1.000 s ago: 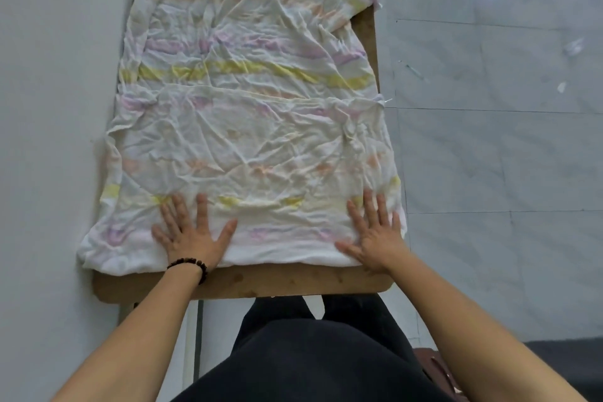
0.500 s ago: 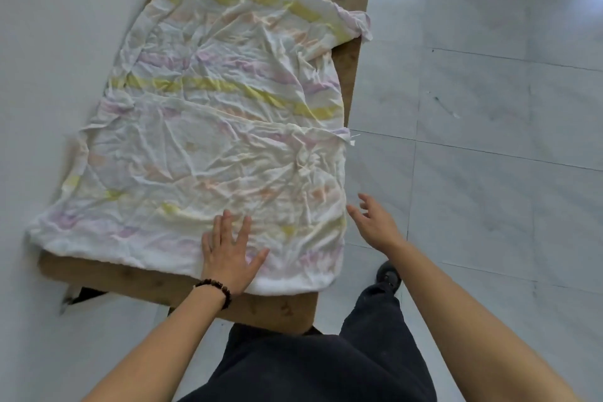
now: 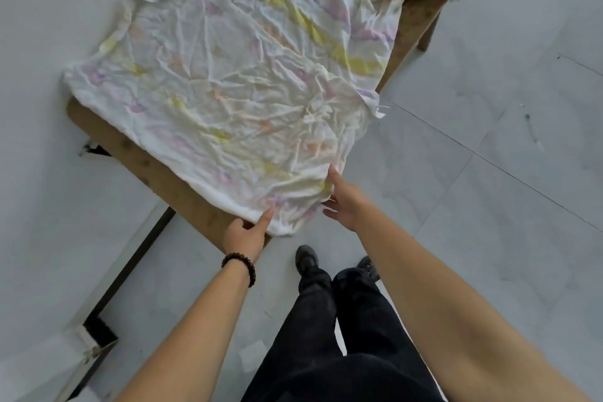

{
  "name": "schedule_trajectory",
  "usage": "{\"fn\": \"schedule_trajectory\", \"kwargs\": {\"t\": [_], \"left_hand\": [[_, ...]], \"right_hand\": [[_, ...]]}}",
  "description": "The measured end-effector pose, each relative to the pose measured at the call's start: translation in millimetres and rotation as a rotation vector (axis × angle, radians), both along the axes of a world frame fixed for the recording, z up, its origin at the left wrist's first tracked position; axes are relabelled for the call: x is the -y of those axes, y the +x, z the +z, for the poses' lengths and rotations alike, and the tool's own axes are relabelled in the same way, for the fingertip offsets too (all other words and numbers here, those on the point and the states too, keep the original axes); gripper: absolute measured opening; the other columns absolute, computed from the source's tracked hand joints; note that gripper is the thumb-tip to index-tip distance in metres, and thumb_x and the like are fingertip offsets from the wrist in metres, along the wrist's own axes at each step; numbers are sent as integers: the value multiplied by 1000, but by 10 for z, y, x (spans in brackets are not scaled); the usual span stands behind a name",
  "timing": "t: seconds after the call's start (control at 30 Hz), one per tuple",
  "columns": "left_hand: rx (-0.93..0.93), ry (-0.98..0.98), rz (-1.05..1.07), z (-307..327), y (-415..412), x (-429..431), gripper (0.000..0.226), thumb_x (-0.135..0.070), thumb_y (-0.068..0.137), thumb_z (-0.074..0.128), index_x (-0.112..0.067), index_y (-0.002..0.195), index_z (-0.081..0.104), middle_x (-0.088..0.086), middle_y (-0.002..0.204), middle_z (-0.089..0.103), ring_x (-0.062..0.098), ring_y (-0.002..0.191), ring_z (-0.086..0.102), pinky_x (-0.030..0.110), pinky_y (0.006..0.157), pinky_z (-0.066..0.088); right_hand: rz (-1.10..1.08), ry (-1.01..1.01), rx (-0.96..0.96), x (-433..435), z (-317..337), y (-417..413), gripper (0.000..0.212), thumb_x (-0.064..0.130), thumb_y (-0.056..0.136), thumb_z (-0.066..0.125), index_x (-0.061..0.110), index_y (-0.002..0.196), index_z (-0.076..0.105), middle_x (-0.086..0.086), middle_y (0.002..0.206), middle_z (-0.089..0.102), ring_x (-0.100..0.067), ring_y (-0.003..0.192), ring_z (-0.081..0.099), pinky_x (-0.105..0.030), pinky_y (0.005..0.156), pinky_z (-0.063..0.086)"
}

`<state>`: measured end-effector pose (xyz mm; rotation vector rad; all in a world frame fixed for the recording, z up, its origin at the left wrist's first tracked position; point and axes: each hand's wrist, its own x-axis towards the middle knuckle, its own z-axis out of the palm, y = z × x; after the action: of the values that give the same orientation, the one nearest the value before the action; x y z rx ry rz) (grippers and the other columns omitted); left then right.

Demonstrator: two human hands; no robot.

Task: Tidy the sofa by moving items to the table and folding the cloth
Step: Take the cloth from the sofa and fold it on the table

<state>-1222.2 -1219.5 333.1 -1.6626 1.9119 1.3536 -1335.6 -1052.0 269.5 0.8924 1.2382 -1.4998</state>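
A crumpled white cloth [image 3: 248, 75] with yellow, pink and purple stripes lies spread over a brown wooden table [image 3: 153, 170]. Its near right corner hangs slightly past the table edge. My left hand [image 3: 246, 237], a dark bead bracelet on its wrist, is at the cloth's near edge by that corner, with the thumb on top and the fingers tucked under the hem. My right hand [image 3: 342, 202] holds the cloth's right edge just beyond the corner, thumb along the top and fingers curled beneath.
A white wall [image 3: 49, 26] runs along the table's left side. Pale tiled floor [image 3: 489, 140] stretches to the right. One table leg [image 3: 427, 33] shows at the top right. My legs and dark shoes [image 3: 306, 259] stand by the table's near corner. A black metal frame [image 3: 107, 310] sits at the lower left.
I have stepped round toward the table's right corner. Both hands left their flat press on the cloth; the left slid to the near hem and the right came in to the side edge.
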Motion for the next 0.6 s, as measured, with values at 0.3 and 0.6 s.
{"fn": "schedule_trajectory", "kwargs": {"t": [0.3,0.6], "left_hand": [[-347,-112,273,286,203,9,24,-35,94,54,-13,96,47,-2,90,56,13,77,57,26,64,48],[-323,583,138,202,626,-12,31,-40,80,75,-15,91,58,-2,73,59,7,48,34,18,40,26]], "right_hand": [[-339,-233,-217,-232,661,440,40,34,94,66,12,127,62,-7,119,72,-16,86,73,-22,54,55],[-437,-142,-114,-129,715,729,6,19,90,63,13,91,62,2,72,60,-7,46,42,-14,37,37]]}}
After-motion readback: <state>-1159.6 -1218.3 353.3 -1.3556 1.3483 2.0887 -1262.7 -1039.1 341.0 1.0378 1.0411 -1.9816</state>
